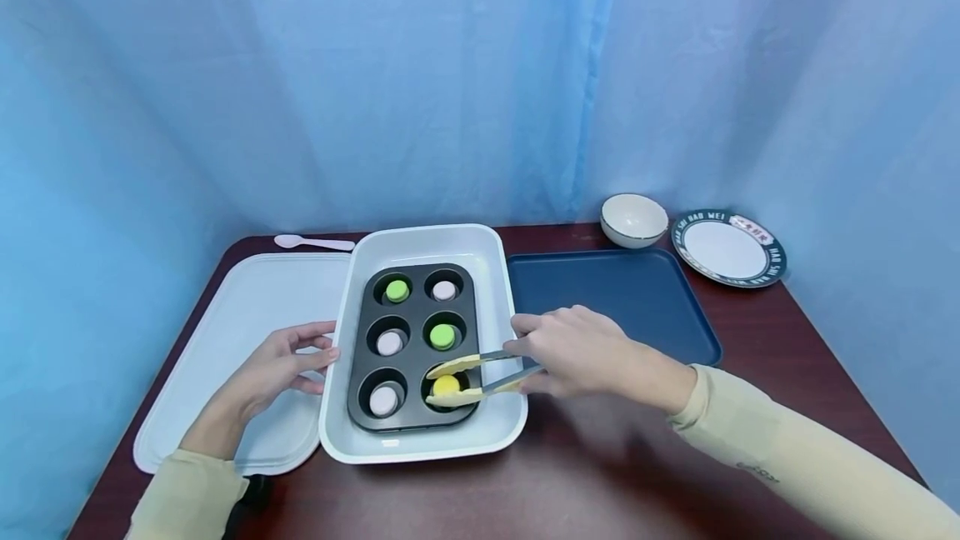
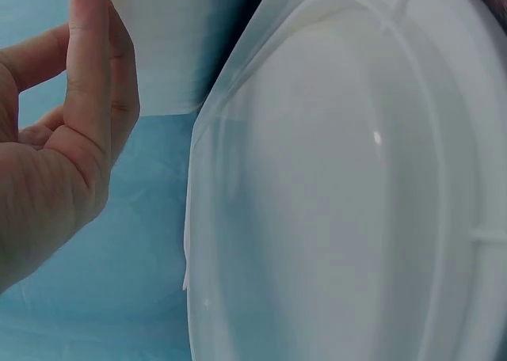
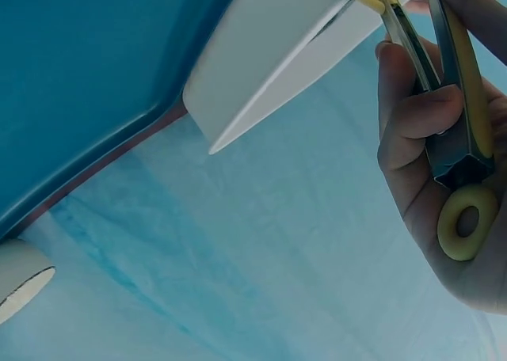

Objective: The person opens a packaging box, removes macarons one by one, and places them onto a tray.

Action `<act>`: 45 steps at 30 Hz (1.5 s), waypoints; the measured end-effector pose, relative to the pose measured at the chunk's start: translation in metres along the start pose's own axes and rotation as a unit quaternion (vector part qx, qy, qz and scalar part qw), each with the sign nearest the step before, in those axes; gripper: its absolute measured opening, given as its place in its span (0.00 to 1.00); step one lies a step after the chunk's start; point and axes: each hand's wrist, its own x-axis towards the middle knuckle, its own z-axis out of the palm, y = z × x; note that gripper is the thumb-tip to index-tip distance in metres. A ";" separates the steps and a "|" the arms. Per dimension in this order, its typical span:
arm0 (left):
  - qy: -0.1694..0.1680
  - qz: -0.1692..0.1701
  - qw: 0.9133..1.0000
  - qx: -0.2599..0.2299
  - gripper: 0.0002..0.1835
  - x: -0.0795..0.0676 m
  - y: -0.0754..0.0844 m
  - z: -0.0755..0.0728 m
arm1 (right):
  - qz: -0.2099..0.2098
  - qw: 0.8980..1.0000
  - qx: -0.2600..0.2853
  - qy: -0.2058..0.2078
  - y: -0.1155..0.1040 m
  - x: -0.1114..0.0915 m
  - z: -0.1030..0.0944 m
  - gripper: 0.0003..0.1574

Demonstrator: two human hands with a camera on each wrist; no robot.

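My right hand [image 1: 573, 348] grips yellow-tipped metal tongs [image 1: 459, 397]. Their tips lie either side of a yellow macaron [image 1: 446, 385] in the front right cup of a dark muffin tin [image 1: 417, 365]. That tin sits inside a deep white basin [image 1: 427, 454]. Two green macarons, one being the back left one [image 1: 397, 291], and three pale pink ones, such as the front left one [image 1: 383, 401], occupy the other cups. At the basin's left wall is my left hand [image 1: 273, 365], fingertips right at the rim and fingers loosely extended. In the right wrist view the tongs' ring end [image 3: 467, 222] shows by the palm.
Left of the basin lies a white lid-like tray [image 1: 240, 323], with a pale pink spoon [image 1: 315, 242] behind it. A dark blue tray [image 1: 600, 290] is on the right. A white bowl [image 1: 633, 219] and a patterned-rim plate [image 1: 726, 250] stand at the back right.
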 end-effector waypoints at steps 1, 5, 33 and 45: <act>0.002 0.001 1.000 0.000 0.36 0.000 0.000 0.000 | -0.001 1.000 0.003 0.004 0.001 0.000 0.000 0.25; 0.009 0.001 1.000 0.002 0.36 0.000 -0.001 -0.001 | -0.003 1.000 0.009 0.019 0.003 -0.001 0.000 0.26; -0.004 0.000 1.000 -0.006 0.37 0.003 -0.002 -0.006 | 0.073 0.973 0.023 0.218 0.069 -0.045 -0.011 0.33; -0.012 -0.008 1.000 -0.018 0.38 0.004 -0.004 -0.001 | 0.211 0.953 0.006 0.219 0.121 -0.083 0.026 0.35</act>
